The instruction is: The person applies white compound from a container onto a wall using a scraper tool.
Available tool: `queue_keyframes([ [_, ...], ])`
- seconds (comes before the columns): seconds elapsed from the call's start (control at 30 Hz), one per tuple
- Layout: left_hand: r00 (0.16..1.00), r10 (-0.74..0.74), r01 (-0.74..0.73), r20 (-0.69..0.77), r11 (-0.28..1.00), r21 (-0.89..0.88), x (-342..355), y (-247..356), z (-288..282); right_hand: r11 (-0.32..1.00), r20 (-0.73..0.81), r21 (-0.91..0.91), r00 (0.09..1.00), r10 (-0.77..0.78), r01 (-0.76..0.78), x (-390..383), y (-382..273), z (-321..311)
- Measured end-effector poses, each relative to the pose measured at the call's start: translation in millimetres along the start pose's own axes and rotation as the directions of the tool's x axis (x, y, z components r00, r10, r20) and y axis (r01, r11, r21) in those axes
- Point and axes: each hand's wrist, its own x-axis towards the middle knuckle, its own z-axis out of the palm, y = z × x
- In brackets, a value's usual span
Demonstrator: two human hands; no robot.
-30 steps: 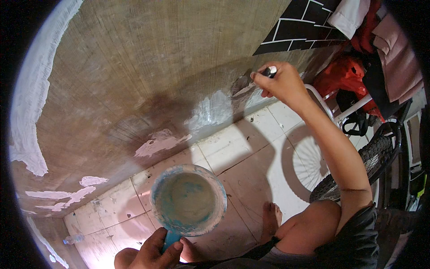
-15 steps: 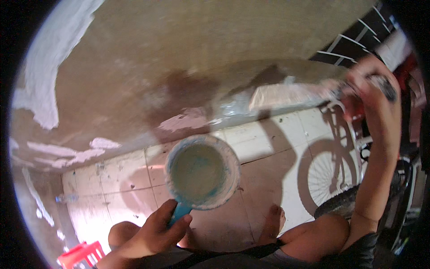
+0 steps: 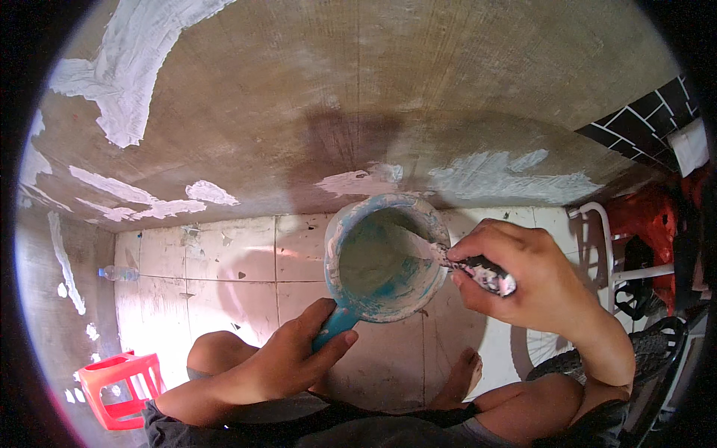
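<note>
My left hand [image 3: 287,358] is closed round the handle of a blue plastic dipper [image 3: 334,272], held out over the floor near the wall's foot. Pale putty [image 3: 373,257] lies in its bowl and smears the rim. In my closed right hand [image 3: 523,276] is a putty knife [image 3: 485,275] with a dark, putty-stained handle. Its blade reaches over the dipper's right rim into the bowl, and the tip is hard to make out against the putty. Beyond the dipper rises a brown-grey wall [image 3: 246,97], with a fresh whitish patch [image 3: 515,177] low on its right part.
A red plastic stool [image 3: 119,392] stands at the lower left, with a clear bottle [image 3: 119,273] on the tiled floor [image 3: 231,250] beyond. To the right are a bicycle tyre [image 3: 597,358], a white metal frame [image 3: 609,254] and black tiles [image 3: 642,123]. My bare foot [image 3: 461,377] is below the dipper.
My right hand has come from the wall at the right to the dipper, bringing the putty knife's blade into the bowl. The dipper sits slightly farther right and higher in view.
</note>
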Motion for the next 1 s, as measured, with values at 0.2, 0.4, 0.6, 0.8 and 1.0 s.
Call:
queue_keyframes([
  [0.2,0.992,0.089,-0.081,-0.095,0.994,0.079,-5.1,-1.6,-0.8,0.98,0.03,-0.128,0.988,-0.149,0.152,2.9,-8.1,26.2],
  [0.4,0.991,0.089,-0.083,-0.103,0.995,0.06,-3.2,-11.0,0.3,0.988,-0.013,-0.055,0.989,-0.148,0.147,3.7,-9.9,39.7],
  [0.6,0.991,0.078,-0.072,-0.113,0.995,0.062,-1.7,-6.7,0.9,0.99,-0.024,0.09,0.994,-0.105,0.107,1.2,-5.6,37.5],
  [0.8,0.993,0.035,-0.033,-0.109,0.999,0.015,-3.8,-4.6,-2.6,0.966,-0.201,0.255,0.974,0.1,-0.047,-0.6,0.2,22.1],
  [1.0,0.998,-0.049,0.037,-0.047,0.975,-0.221,-0.7,-2.0,-2.7,0.67,-0.071,0.691,0.897,0.436,-0.272,-8.5,4.9,-4.9],
])
